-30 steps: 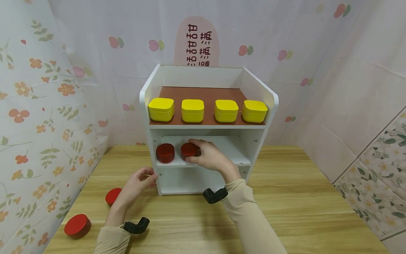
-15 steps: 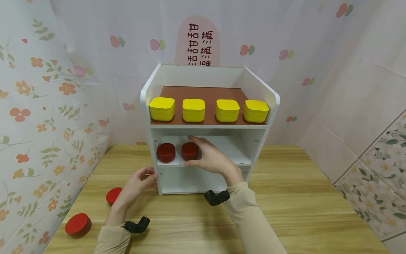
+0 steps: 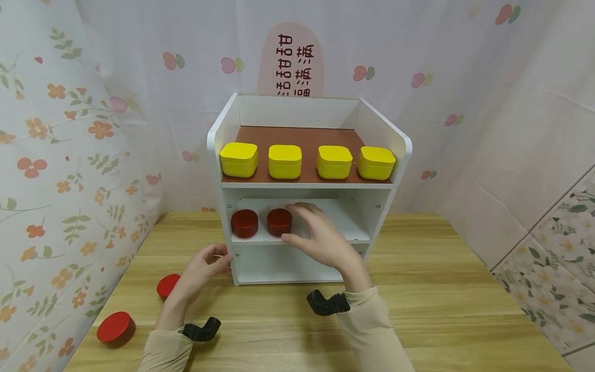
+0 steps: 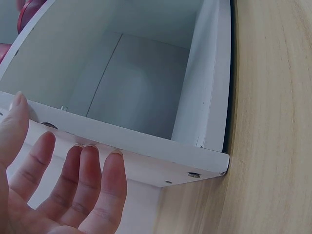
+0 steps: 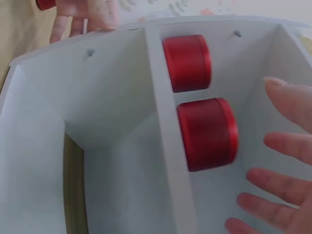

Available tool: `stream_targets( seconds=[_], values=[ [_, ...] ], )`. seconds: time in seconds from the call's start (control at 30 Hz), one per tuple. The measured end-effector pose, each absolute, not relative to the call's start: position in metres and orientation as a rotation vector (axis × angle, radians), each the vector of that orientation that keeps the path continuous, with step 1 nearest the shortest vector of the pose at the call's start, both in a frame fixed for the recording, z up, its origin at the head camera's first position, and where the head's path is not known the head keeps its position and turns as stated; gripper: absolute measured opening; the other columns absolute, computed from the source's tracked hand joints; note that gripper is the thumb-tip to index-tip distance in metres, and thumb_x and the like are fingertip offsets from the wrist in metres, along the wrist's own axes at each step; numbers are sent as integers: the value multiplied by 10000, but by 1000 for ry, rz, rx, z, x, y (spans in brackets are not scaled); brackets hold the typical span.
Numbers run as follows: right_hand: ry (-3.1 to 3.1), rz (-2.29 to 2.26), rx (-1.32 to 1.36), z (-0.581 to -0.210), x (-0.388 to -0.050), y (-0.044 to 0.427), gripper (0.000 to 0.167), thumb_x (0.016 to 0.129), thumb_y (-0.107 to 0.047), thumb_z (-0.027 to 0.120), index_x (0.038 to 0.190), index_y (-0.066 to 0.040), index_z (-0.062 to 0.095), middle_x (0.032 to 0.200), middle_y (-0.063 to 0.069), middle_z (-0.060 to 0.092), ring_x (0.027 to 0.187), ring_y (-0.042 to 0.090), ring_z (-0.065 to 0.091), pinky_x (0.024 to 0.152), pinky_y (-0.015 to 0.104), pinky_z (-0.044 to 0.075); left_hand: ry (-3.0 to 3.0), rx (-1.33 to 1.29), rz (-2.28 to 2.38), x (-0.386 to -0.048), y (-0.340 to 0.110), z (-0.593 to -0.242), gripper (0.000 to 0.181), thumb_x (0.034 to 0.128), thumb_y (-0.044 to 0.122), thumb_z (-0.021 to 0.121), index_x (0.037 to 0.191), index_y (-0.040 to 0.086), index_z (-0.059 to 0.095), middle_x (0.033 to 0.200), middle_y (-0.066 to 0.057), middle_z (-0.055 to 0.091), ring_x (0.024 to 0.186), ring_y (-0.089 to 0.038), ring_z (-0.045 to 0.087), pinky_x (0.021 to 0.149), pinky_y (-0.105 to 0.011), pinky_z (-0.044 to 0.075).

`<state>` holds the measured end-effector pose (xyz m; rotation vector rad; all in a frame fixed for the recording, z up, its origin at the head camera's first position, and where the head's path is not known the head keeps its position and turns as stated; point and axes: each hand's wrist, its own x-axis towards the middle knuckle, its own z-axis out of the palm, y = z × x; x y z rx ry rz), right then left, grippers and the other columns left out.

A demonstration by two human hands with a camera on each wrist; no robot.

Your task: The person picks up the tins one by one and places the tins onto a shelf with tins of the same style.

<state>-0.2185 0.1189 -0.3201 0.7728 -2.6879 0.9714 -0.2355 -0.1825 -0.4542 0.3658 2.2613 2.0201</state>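
Observation:
Two red round tins, the left one (image 3: 244, 223) and the right one (image 3: 279, 222), stand side by side on the middle shelf of a white shelf unit (image 3: 307, 186). My right hand (image 3: 325, 240) is just right of the second tin, fingers spread, holding nothing; the right wrist view shows a gap between fingertips and tin (image 5: 207, 134). My left hand (image 3: 202, 268) is at the unit's lower left side, fingers loosely bent; in the left wrist view its thumb and fingertips touch or nearly touch the side panel (image 4: 117, 148).
Several yellow boxes (image 3: 285, 162) stand in a row on the brown top of the unit. On the wooden table, two more red tins lie at the left, one (image 3: 116, 329) near the front and one (image 3: 168, 286) beside my left forearm. A patterned curtain hangs behind.
My right hand has let go of the second red tin and drawn back to the right, its fingers spreading. That tin stays on the shelf. My left hand has hardly moved.

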Motion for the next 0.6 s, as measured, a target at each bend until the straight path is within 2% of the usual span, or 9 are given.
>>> stream_targets(
  seconds=[0.17, 0.33, 0.47, 0.6],
  values=[
    [-2585, 1005, 732, -323, -206, 131, 542, 911, -322, 710, 1375, -97, 543, 1399, 37, 496, 1270, 222, 462, 1059, 458, 390, 2264, 369, 2019, -235, -182, -454, 345, 962, 192, 648, 1174, -62, 550, 1157, -201, 534, 997, -297, 628, 883, -426, 546],
    [-2465, 1060, 697, -329, -196, 145, 485, 907, -276, 722, 1344, -129, 571, 1353, 5, 535, 1230, 194, 503, 989, 462, 456, 2262, 361, 2013, -234, -182, -452, 348, 961, 198, 650, 1176, -57, 551, 1158, -201, 533, 1018, -326, 616, 886, -422, 544],
    [-2352, 1127, 659, -337, -189, 157, 428, 893, -189, 739, 1294, -118, 609, 1312, 14, 567, 1176, 237, 540, 909, 503, 497, 2261, 357, 2009, -234, -182, -451, 351, 961, 205, 651, 1176, -53, 551, 1161, -201, 531, 1032, -346, 608, 890, -420, 543],
    [-2247, 1175, 620, -345, -184, 168, 364, 888, -103, 730, 1241, -85, 642, 1257, 38, 598, 1138, 252, 558, 881, 470, 502, 2260, 355, 2014, -234, -182, -452, 343, 959, 199, 652, 1172, -52, 553, 1155, -194, 534, 1026, -333, 611, 886, -419, 545]
  ],
)
